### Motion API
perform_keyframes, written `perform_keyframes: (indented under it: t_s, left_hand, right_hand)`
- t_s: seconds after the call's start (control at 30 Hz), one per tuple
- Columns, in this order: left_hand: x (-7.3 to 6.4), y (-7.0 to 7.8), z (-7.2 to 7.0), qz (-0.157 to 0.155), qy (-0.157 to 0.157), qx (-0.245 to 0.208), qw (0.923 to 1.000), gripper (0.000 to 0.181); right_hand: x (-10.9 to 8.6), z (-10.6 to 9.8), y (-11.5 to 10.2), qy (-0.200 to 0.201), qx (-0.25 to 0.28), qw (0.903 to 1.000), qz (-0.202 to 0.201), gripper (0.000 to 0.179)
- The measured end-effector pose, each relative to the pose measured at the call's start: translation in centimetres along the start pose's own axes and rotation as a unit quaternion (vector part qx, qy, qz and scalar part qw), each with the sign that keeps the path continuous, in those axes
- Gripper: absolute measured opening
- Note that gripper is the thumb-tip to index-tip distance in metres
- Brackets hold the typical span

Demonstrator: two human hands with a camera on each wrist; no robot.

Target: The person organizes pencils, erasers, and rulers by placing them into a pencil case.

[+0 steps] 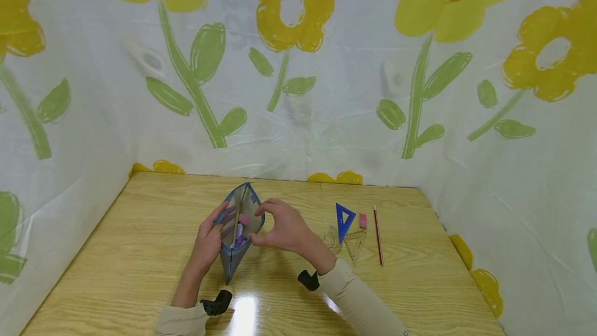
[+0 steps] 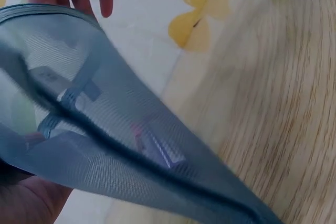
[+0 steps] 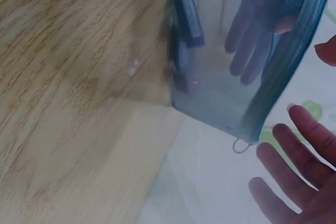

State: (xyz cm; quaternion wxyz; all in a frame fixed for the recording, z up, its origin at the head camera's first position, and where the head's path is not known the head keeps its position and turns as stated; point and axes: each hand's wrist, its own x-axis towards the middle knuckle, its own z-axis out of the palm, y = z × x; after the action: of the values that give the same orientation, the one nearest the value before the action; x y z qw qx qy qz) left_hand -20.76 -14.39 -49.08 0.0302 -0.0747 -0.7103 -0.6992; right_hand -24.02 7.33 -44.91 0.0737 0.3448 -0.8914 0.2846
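Observation:
A blue see-through mesh pencil pouch (image 1: 230, 263) is held upright over the table with its zipped top spread wide. My left hand (image 1: 207, 242) grips its left side, fingers showing through the mesh in the right wrist view. At the right rim is my right hand (image 1: 286, 226), thumb and forefinger spread, fingers extended, holding nothing. Inside the pouch stand a long yellowish pencil (image 1: 237, 217), a pink eraser (image 1: 244, 219) and a small purple item (image 1: 240, 232). In the left wrist view, that purple item (image 2: 165, 153) is blurred behind the mesh.
Right of the hands lie a blue set square (image 1: 342, 227), a pink eraser (image 1: 363, 221), a red-brown pencil (image 1: 378, 237), a clear triangle (image 1: 355, 245) and a clear protractor (image 1: 331, 240). White flowered cloth (image 1: 308, 134) walls the wooden table (image 1: 140, 253).

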Motion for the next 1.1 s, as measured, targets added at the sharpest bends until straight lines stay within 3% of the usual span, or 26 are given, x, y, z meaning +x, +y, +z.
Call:
perform_keyframes:
  t_s: [0.17, 0.3, 0.47, 0.97, 1.1]
  left_hand:
    - [0.0, 0.0, 0.0, -0.005, 0.003, 0.000, 1.0000, 0.060]
    - [0.1, 0.0, -0.1, -0.010, 0.006, -0.001, 0.9999, 0.061]
    - [0.0, 0.0, -0.2, -0.005, 0.004, -0.001, 1.0000, 0.060]
    - [0.1, -0.2, -0.5, -0.002, 0.003, 0.008, 1.0000, 0.059]
    - [0.0, -0.1, -0.5, -0.006, 0.002, 0.005, 1.0000, 0.059]
  right_hand:
    - [-0.4, -0.2, 0.1, 0.011, 0.049, 0.9983, 0.029, 0.036]
    - [-1.0, -0.1, 0.8, 0.026, 0.120, 0.9918, 0.035, 0.035]
    - [-2.0, 0.2, 1.8, 0.042, 0.171, 0.9836, 0.038, 0.034]
    - [-5.1, 0.3, 4.8, 0.048, 0.236, 0.9663, 0.093, 0.033]
    - [-6.0, 0.2, 5.8, 0.043, 0.222, 0.9659, 0.126, 0.036]
